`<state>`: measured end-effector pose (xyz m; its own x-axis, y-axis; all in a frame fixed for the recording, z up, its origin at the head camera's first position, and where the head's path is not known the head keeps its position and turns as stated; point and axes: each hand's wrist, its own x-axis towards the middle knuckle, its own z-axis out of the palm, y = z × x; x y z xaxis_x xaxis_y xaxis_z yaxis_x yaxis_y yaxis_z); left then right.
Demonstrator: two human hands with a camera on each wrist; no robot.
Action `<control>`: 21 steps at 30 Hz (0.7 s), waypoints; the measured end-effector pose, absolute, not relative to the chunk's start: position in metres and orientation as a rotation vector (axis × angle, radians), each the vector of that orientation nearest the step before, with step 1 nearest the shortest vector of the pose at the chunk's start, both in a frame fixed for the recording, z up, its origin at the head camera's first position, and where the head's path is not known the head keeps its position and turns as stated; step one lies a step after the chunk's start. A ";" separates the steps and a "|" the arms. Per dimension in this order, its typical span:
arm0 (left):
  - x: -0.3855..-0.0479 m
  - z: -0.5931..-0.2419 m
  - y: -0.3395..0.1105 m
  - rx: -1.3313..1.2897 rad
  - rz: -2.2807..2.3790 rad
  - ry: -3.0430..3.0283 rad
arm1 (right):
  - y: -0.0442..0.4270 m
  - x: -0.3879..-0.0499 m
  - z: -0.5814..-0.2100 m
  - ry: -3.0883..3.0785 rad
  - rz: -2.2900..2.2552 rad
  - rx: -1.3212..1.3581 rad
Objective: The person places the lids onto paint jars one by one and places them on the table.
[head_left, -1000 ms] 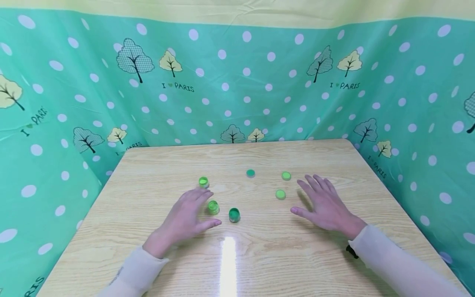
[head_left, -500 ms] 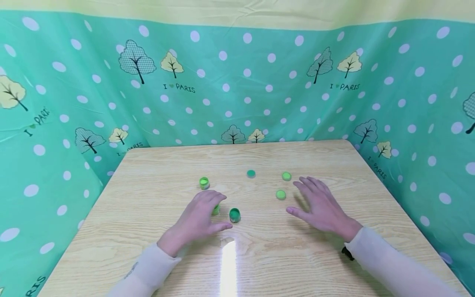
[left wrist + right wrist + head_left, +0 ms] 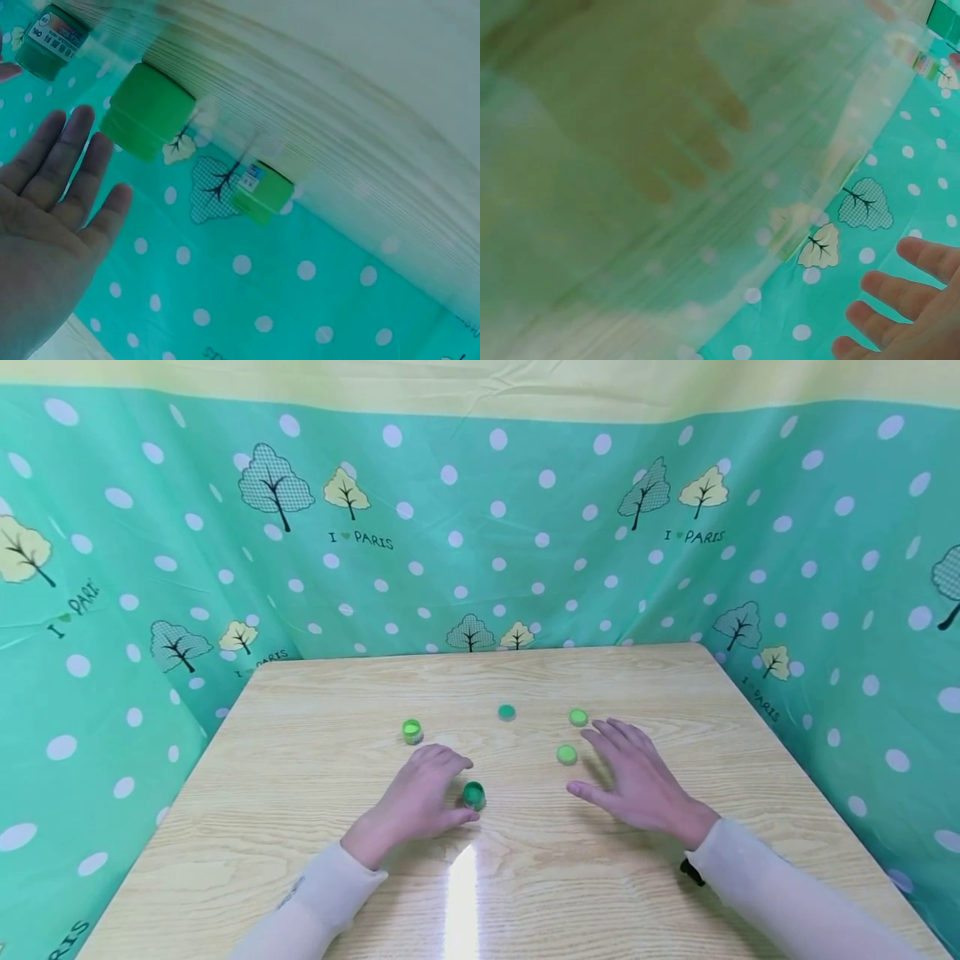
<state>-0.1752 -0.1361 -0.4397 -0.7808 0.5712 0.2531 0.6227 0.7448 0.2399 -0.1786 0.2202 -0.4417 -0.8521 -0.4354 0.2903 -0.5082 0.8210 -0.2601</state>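
Observation:
My left hand (image 3: 423, 797) reaches around a small open dark green paint jar (image 3: 474, 796), thumb on the near side and fingers on the far side, with no clear contact. The left wrist view shows this dark green jar (image 3: 51, 43) with a printed label, a bright green jar (image 3: 148, 111) beside the fingers, and another light green jar (image 3: 264, 191) farther off. In the head view the hand hides the middle jar; the far light green jar (image 3: 412, 732) stands beyond it. My right hand (image 3: 637, 777), fingers spread, hovers beside two light green lids (image 3: 567, 754), holding nothing.
A dark green lid (image 3: 507, 712) lies toward the back of the wooden table (image 3: 337, 693). Green dotted cloth (image 3: 495, 527) encloses the table at the back and sides. Light glares on the tabletop at the front.
My left hand has moved right, past the middle light green jar to the dark green one, covering the former. The right hand has shifted slightly left toward the lids.

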 end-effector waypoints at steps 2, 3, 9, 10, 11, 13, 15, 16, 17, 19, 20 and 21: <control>-0.176 -0.440 -0.134 -0.960 -0.460 -2.791 | 0.219 -0.179 -0.441 -2.780 0.489 0.736; -0.176 -0.440 -0.133 -0.962 -0.455 -2.796 | 0.219 -0.179 -0.441 -2.777 0.489 0.737; -0.179 -0.441 -0.127 -0.972 -0.416 -2.834 | 0.213 -0.181 -0.438 -2.767 0.514 0.760; -0.179 -0.441 -0.127 -0.972 -0.415 -2.839 | 0.212 -0.181 -0.437 -2.766 0.520 0.765; -0.179 -0.441 -0.126 -0.972 -0.414 -2.844 | 0.211 -0.181 -0.436 -2.767 0.525 0.767; -0.180 -0.441 -0.125 -0.972 -0.407 -2.851 | 0.209 -0.181 -0.435 -2.769 0.533 0.768; -0.180 -0.441 -0.124 -0.977 -0.401 -2.855 | 0.207 -0.182 -0.435 -2.772 0.534 0.769; -0.181 -0.441 -0.124 -0.979 -0.394 -2.858 | 0.206 -0.182 -0.435 -2.773 0.533 0.768; -0.181 -0.441 -0.124 -0.981 -0.384 -2.862 | 0.205 -0.183 -0.434 -2.775 0.534 0.767; -0.181 -0.442 -0.123 -0.986 -0.371 -2.866 | 0.203 -0.184 -0.434 -2.777 0.532 0.768; -0.181 -0.442 -0.123 -0.990 -0.366 -2.867 | 0.202 -0.185 -0.435 -2.778 0.534 0.768; -0.182 -0.442 -0.123 -0.994 -0.364 -2.869 | 0.200 -0.185 -0.434 -2.780 0.542 0.768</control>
<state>-0.1816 -0.1227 -0.4425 -0.7856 0.5990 0.1554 0.6188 0.7608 0.1957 -0.1853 0.2003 -0.4344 -0.8432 -0.4523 0.2906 -0.5284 0.7971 -0.2923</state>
